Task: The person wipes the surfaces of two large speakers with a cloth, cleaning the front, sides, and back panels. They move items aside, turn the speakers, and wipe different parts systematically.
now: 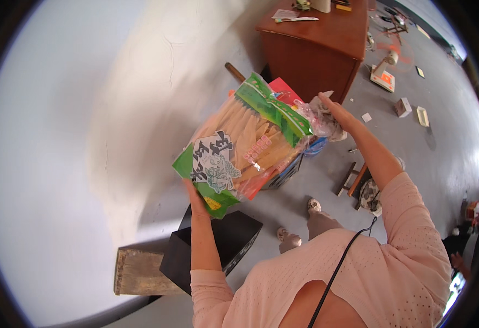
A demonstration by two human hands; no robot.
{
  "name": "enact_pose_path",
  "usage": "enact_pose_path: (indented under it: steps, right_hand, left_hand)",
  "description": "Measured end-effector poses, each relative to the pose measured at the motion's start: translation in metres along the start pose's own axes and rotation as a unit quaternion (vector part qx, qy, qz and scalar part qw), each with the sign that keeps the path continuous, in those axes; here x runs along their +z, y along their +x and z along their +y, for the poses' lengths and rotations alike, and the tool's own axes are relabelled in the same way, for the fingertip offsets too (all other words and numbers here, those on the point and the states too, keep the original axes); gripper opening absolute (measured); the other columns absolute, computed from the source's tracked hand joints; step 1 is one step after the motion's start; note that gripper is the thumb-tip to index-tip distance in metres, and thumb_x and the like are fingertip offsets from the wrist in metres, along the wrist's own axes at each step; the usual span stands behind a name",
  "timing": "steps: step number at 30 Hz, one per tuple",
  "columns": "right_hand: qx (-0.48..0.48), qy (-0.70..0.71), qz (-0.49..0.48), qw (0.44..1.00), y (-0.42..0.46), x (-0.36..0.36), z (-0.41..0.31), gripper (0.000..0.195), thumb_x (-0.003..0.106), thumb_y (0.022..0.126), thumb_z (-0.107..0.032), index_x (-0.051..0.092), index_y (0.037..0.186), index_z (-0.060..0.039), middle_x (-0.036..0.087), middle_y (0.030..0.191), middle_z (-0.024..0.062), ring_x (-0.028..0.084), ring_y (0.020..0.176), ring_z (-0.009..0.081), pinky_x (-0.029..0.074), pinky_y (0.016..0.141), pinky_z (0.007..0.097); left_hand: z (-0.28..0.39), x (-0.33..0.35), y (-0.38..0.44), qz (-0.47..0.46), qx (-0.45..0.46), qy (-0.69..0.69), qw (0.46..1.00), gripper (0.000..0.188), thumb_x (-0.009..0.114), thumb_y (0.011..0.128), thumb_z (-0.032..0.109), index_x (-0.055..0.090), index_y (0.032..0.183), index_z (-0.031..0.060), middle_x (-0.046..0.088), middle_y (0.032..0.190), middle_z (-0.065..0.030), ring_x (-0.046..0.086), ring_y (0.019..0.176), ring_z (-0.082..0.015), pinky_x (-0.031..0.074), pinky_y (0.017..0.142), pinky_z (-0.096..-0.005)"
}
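A large green-trimmed plastic food bag (247, 135) with long tan dried pieces inside lies tilted in front of me. My left hand (196, 201) is at its lower left corner, with the fingers hidden beneath the bag. My right hand (335, 110) is beyond its upper right edge, pressed on a crumpled pale cloth (327, 123); how the fingers close there is unclear. Behind the bag show a red package (284, 90), clear plastic wrap and part of a printed box (286, 176). A blue plastic thing (316, 146) sticks out near the cloth.
A reddish-brown cabinet (313, 49) stands ahead against the wall, a toothbrush on top. A black speaker-like box (223, 242) and a worn wooden piece (141, 270) are at lower left. A fan (387, 63), small boxes and a wooden stool (356, 180) stand on the right floor.
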State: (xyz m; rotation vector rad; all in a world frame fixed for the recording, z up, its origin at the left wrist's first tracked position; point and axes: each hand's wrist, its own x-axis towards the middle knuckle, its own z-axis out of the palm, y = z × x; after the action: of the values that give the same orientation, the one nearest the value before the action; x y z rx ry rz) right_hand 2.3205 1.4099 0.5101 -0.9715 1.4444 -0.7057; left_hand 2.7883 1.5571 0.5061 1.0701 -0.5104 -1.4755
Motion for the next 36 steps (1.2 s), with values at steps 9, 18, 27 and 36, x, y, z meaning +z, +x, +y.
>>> enact_pose_path:
  steps: [9, 18, 27, 36]
  right_hand:
    - [-0.135, -0.119, -0.150, 0.972, 0.051, 0.034, 0.009, 0.075, 0.045, 0.093, -0.061, 0.045, 0.137, -0.0007, 0.055, 0.131, 0.0133, 0.055, 0.117, 0.0191, 0.042, 0.098, 0.0308]
    - [-0.016, 0.099, -0.270, 0.958, 0.077, 0.039, 0.014, 0.045, 0.048, 0.099, -0.042, 0.054, 0.131, -0.0103, 0.062, 0.113, 0.0012, 0.061, 0.094, 0.0096, 0.053, 0.078, 0.0271]
    - [0.070, 0.153, -0.152, 0.974, 0.030, 0.020, -0.001, 0.044, 0.048, 0.099, -0.041, 0.055, 0.128, -0.0089, 0.063, 0.109, 0.0018, 0.061, 0.092, 0.0097, 0.052, 0.077, 0.0267]
    - [0.084, 0.150, -0.136, 0.976, 0.027, -0.007, -0.018, 0.042, 0.048, 0.099, -0.040, 0.056, 0.125, -0.0076, 0.063, 0.106, 0.0025, 0.061, 0.089, 0.0098, 0.052, 0.076, 0.0263]
  left_hand:
    - [0.008, 0.026, -0.001, 0.102, -0.056, 0.099, 0.988, 0.073, 0.066, 0.090, 0.042, 0.029, 0.147, 0.0138, 0.047, 0.137, -0.0090, 0.051, 0.122, -0.0234, 0.051, 0.091, -0.0404]
    - [-0.018, -0.008, 0.026, 0.104, -0.066, -0.008, 0.992, 0.046, 0.066, 0.090, 0.039, 0.058, 0.119, 0.0053, 0.067, 0.111, -0.0090, 0.067, 0.092, -0.0209, 0.057, 0.080, -0.0376]
    - [-0.017, 0.008, 0.003, 0.082, -0.091, -0.041, 0.992, 0.050, 0.076, 0.083, 0.028, 0.053, 0.123, 0.0079, 0.066, 0.107, -0.0046, 0.064, 0.091, -0.0144, 0.054, 0.078, -0.0291]
    - [0.005, 0.034, -0.040, 0.177, -0.026, -0.017, 0.984, 0.036, 0.068, 0.090, 0.023, 0.057, 0.119, 0.0034, 0.066, 0.103, -0.0063, 0.065, 0.085, -0.0148, 0.056, 0.073, -0.0308]
